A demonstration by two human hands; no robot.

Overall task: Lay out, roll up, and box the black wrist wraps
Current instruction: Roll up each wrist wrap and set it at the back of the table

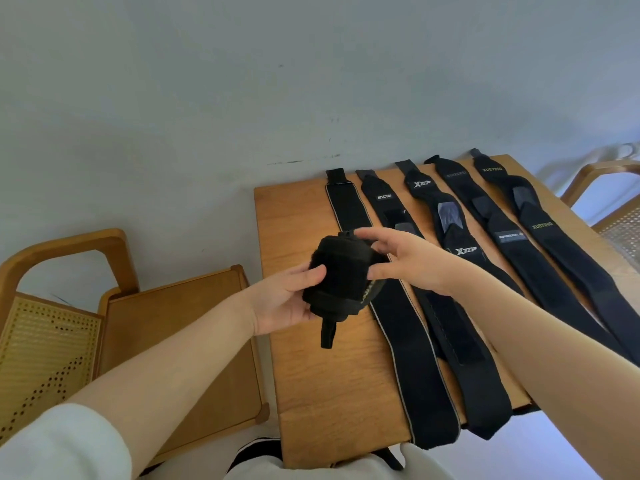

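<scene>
My left hand (pixel 287 299) grips a rolled-up black wrist wrap (pixel 341 275) from below, above the left part of the small wooden table (pixel 301 358). A short loop tab hangs down from the roll. My right hand (pixel 405 261) touches the roll's right side, thumb under it and fingers reaching over its top. Several black wrist wraps lie flat side by side on the table: a plain one with pale edging (pixel 408 341), an XTEP one (pixel 460 252), and a XUEYING one (pixel 554 244) at the right.
A shallow wooden tray (pixel 180 341) sits to the left of the table on a cane-seat chair (pixel 38 351). Another chair (pixel 609 199) stands at the far right. A pale wall is behind the table.
</scene>
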